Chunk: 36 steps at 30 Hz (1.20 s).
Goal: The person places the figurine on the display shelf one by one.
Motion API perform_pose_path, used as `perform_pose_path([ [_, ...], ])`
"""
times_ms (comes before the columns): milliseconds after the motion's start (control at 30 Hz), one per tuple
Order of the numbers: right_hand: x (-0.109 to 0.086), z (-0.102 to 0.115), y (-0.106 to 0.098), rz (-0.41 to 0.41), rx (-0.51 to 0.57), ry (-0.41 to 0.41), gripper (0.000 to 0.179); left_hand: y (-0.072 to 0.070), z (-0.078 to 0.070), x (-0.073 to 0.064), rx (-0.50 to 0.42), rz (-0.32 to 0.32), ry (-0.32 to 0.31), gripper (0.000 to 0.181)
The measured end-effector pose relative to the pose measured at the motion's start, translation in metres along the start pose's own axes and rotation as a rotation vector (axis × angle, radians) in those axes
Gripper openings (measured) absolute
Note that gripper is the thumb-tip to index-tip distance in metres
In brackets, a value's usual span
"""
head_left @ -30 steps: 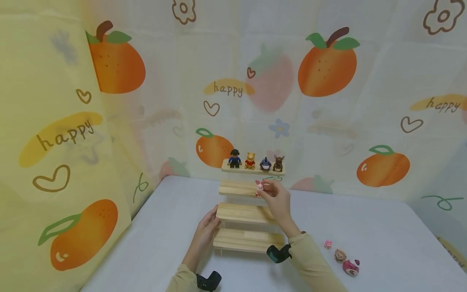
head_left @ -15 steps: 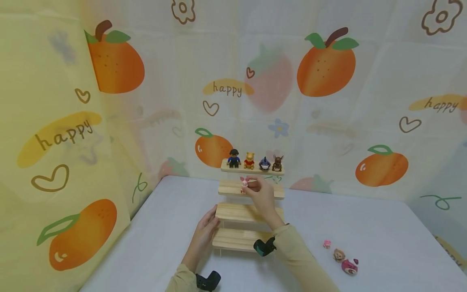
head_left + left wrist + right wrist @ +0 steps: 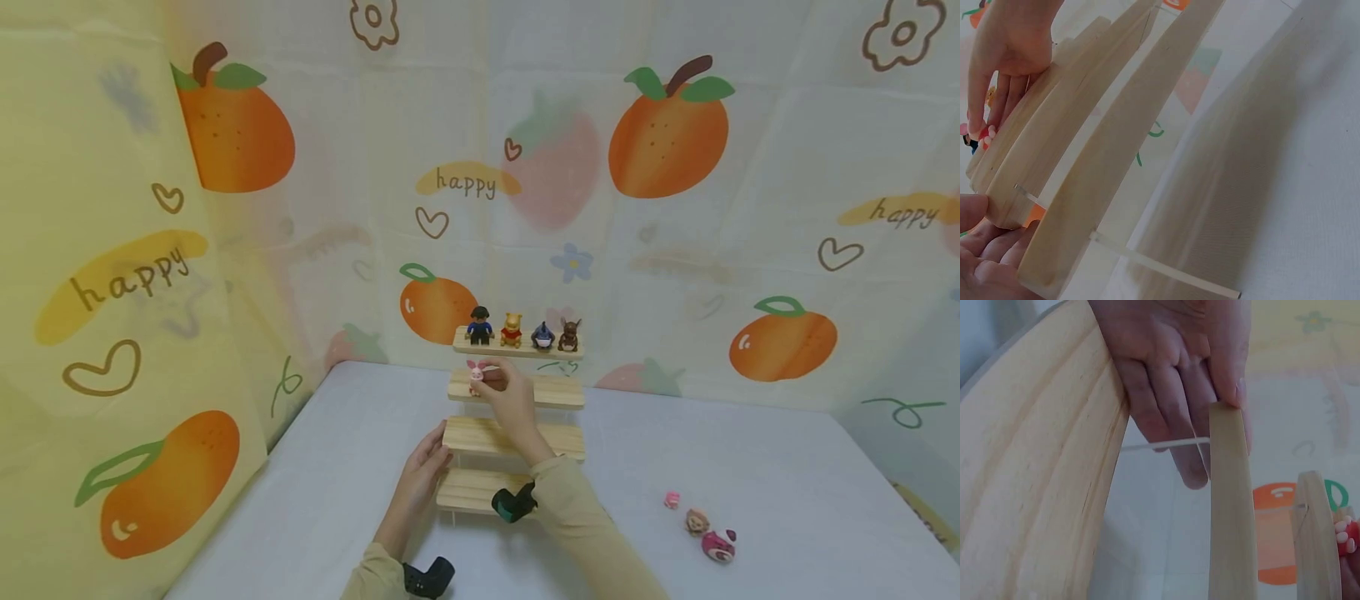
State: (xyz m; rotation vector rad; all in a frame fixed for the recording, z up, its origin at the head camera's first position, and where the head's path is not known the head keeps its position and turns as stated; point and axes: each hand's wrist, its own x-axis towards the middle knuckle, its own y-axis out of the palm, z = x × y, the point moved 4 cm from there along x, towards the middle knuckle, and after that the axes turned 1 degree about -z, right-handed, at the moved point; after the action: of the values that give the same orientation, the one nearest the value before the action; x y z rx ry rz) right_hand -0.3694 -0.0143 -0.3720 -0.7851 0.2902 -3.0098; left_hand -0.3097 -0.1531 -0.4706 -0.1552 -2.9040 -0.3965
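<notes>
My right hand (image 3: 513, 407) pinches a small pink piglet figurine (image 3: 476, 377) between thumb and fingers. It holds the figurine upright at the left end of the second tier from the top of a stepped wooden display stand (image 3: 555, 392). My left hand (image 3: 420, 477) grips the stand's left end at the second tier from the bottom. In the right wrist view, the left thumb presses that board's end, with the other fingers behind it. On the top tier stand a dark-haired figure in blue (image 3: 480, 327), a yellow bear (image 3: 512, 331), a blue donkey (image 3: 543, 337) and a brown big-eared figure (image 3: 569, 335).
Right of the stand, a small pink piece (image 3: 672, 500), a brown-faced figurine (image 3: 697, 522) and a magenta figurine (image 3: 717, 547) lie on the white table (image 3: 637, 450). A fruit-printed cloth (image 3: 660, 250) hangs behind. Thin clear rods (image 3: 1166, 265) support the tiers.
My right hand has moved left along the second tier with the piglet figurine, from its right half to its left end. The left hand stays on the stand.
</notes>
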Motion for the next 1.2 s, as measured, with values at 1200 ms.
perform_pose_path([
  [1200, -0.019, 0.031, -0.014, 0.127, 0.061, -0.005, 0.053, 0.003, 0.002, 0.000, 0.044, -0.031, -0.040, 0.047],
])
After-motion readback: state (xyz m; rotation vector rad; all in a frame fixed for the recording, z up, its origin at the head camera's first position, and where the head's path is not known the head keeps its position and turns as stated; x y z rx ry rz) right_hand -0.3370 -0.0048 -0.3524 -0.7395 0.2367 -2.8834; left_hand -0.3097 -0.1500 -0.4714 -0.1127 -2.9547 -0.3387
